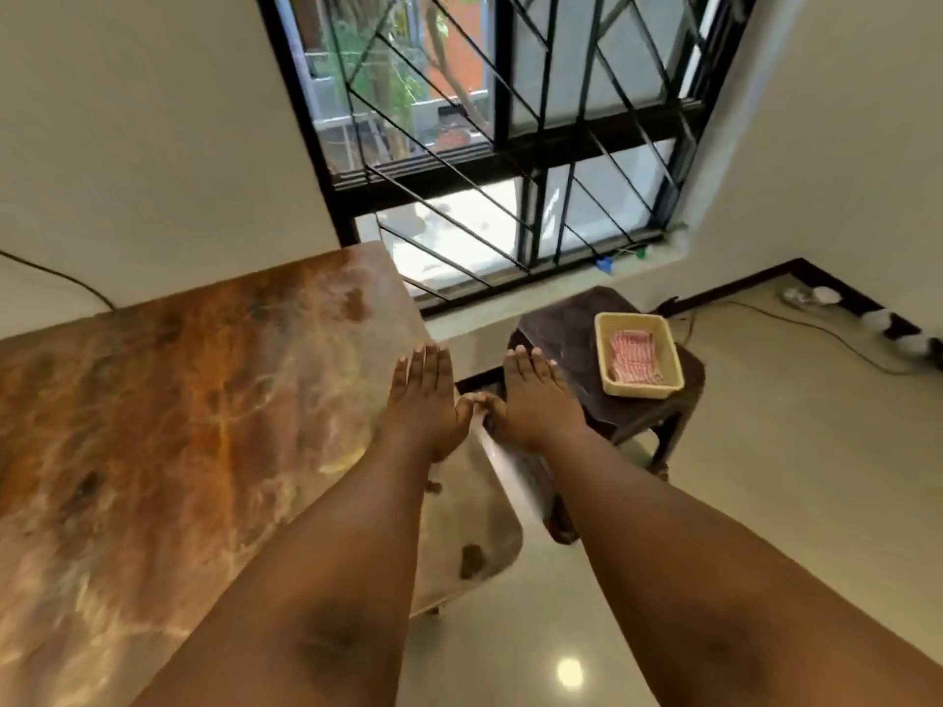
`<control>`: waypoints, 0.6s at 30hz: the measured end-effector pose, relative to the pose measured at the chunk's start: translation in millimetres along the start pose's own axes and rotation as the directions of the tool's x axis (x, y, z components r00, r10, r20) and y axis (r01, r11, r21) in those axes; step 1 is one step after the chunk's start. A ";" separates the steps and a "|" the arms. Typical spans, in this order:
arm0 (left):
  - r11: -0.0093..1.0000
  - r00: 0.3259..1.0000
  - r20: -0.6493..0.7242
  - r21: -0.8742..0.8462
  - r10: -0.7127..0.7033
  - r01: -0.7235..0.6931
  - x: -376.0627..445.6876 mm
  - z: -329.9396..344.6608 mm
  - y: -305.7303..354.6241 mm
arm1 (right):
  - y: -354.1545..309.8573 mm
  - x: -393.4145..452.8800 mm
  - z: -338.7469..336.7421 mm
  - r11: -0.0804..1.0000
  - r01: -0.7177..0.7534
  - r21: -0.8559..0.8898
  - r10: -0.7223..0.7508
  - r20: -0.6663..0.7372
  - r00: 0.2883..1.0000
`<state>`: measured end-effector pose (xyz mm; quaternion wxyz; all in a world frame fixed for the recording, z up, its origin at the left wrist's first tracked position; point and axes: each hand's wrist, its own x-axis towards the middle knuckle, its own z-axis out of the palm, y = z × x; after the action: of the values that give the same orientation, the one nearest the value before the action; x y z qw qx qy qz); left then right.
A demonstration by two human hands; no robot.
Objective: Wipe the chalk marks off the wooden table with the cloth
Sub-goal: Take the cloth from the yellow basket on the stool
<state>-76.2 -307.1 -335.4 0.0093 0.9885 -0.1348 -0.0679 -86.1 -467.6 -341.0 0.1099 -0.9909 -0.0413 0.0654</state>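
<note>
The wooden table (168,400) fills the left of the head view, its brown top streaked with pale whitish smears. A red-and-white striped cloth (634,357) lies folded in a cream basket (673,369) on a dark stool (561,329) to the right of the table. My left hand (423,400) is stretched out flat, palm down, over the table's right edge. My right hand (536,395) is flat beside it, past the table edge and above the stool's near side. The thumbs nearly touch. Both hands hold nothing.
A barred window (510,145) stands behind the table and stool. Glossy tiled floor (765,477) spreads to the right, with cables and plugs (816,298) along the far wall. A cable (61,275) runs down the wall behind the table.
</note>
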 end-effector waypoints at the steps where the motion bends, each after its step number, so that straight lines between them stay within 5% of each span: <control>1: 1.000 0.999 0.033 -0.015 0.023 -0.023 4.0 4.1 17.4 | 19.4 -5.6 -0.3 1.000 -0.016 0.001 0.016 0.008 1.000; 8: 0.995 0.980 0.173 0.007 0.101 -0.103 29.4 22.4 108.7 | 122.1 -32.8 -1.3 0.989 -0.137 0.058 0.135 0.038 0.990; 18: 0.983 0.969 0.170 -0.008 0.180 -0.181 89.5 45.8 179.2 | 211.0 -19.5 0.5 0.968 -0.247 0.052 0.243 0.065 0.968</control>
<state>-44.5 -503.7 -386.1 -0.0001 0.9627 -0.2248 -0.1505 -91.2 -674.6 -386.2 0.1293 -0.9824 0.0802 0.1084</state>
